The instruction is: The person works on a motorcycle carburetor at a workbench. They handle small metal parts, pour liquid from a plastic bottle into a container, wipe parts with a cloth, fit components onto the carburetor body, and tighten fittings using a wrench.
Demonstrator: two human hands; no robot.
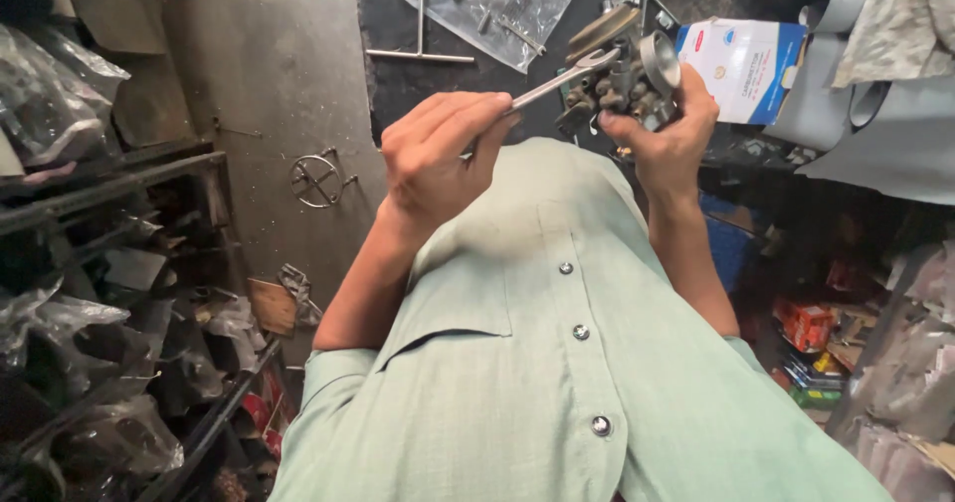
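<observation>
My left hand (433,164) is closed around the shaft of a silver open-end wrench (557,79). The wrench's jaw reaches up to a grey metal carburetor (622,89). My right hand (668,144) grips that carburetor from below and the right, its thumb up beside the round throat opening (659,61). Both hands are raised above the front of my pale green buttoned shirt (557,363).
A white and blue carton (744,66) lies just right of the carburetor. A T-handle tool (420,24) and a clear plastic bag of parts (497,4) rest on the dark floor. Cluttered metal shelves (109,263) stand left; grey pipes (846,84) and boxes fill the right.
</observation>
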